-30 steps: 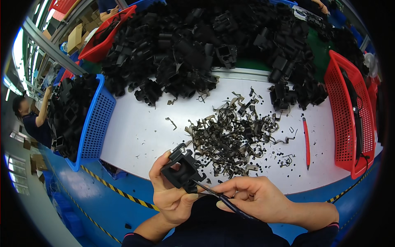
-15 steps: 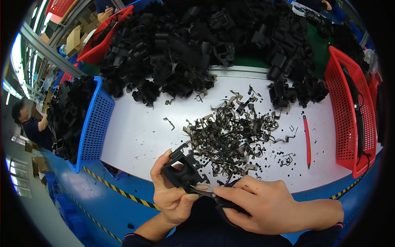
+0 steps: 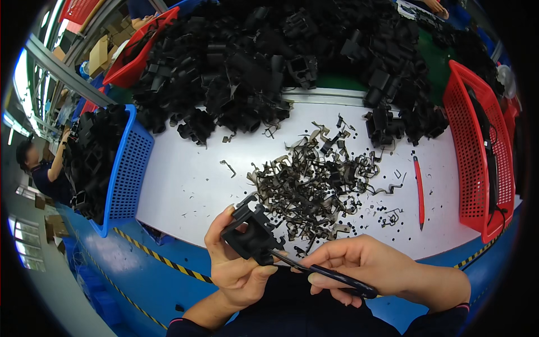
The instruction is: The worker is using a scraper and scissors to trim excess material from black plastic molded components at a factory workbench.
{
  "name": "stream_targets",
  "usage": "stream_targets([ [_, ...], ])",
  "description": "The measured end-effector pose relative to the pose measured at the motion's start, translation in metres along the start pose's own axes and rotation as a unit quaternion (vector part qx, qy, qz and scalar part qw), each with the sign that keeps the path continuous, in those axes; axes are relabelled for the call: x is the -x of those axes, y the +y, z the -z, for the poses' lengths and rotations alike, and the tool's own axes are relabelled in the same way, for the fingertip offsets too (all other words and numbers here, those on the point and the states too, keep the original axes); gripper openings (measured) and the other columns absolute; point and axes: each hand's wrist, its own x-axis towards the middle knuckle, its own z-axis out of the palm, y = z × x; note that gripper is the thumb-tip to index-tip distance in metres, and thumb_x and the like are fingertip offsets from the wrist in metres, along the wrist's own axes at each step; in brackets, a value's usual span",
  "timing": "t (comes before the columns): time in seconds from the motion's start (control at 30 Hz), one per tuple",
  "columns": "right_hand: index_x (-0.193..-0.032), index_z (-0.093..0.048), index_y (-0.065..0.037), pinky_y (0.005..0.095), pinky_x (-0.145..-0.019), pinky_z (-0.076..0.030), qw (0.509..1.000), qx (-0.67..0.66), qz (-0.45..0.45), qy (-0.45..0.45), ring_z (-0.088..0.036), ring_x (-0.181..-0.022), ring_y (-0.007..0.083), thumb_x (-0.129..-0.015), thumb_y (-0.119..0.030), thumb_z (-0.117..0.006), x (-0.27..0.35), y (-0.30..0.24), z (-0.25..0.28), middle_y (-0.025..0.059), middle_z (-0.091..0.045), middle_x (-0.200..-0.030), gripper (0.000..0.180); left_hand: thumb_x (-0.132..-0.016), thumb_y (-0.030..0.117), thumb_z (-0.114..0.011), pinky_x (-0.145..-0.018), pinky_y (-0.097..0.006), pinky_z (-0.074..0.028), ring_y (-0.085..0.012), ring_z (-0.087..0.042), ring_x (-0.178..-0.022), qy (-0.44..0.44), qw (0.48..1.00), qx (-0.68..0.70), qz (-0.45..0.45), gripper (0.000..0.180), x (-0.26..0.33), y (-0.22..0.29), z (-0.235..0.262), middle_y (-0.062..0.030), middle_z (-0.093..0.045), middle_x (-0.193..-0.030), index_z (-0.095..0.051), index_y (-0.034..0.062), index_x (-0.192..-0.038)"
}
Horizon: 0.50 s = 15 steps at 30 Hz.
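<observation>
Part (image 3: 250,236) pinched in left hand (image 3: 236,276), over tabletop's (image 3: 182,171) near edge; scissors (image 3: 349,283) gripped in right hand (image 3: 379,268), pointing at part's low corner. Maybe a poked left thumb (image 3: 261,274) from a slip.

- The scissors (image 3: 341,277), spread half a second ago, are nearly closed, the blades lying together at the black part (image 3: 252,237).
- The right hand (image 3: 365,264) has turned, its curled fingertips (image 3: 352,299) now showing below the handles.
- The co-worker (image 3: 46,171) at far left has a hand lower than a second ago.
</observation>
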Motion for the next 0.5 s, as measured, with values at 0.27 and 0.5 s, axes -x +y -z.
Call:
stream_targets([
  [0.27,-0.112,-0.052,0.001,0.0175,-0.039,-0.037,0.992,-0.124,0.002,-0.034,-0.048,-0.048,0.0062,-0.087,-0.013,-0.056,-0.007,0.015,0.008,0.0103,-0.059,-0.08,0.029,-0.078,0.023,-0.068,-0.092,-0.035,-0.038,-0.0282,-0.038,-0.113,-0.009,1.0,0.015,0.006,0.02,-0.003,0.001,-0.001,-0.0187,-0.023,-0.132,-0.071,0.0033,-0.08],
  [0.5,-0.112,-0.052,0.002,0.0179,-0.038,-0.037,0.984,-0.172,0.008,-0.035,-0.048,-0.049,0.0072,-0.087,-0.011,-0.055,-0.012,0.026,0.009,0.0116,-0.059,-0.082,0.028,-0.078,0.021,-0.067,-0.094,-0.037,-0.036,-0.0286,-0.038,-0.115,-0.015,0.999,0.027,0.006,0.019,-0.003,0.002,-0.001,-0.0184,-0.023,-0.132,-0.07,0.0029,-0.081],
])
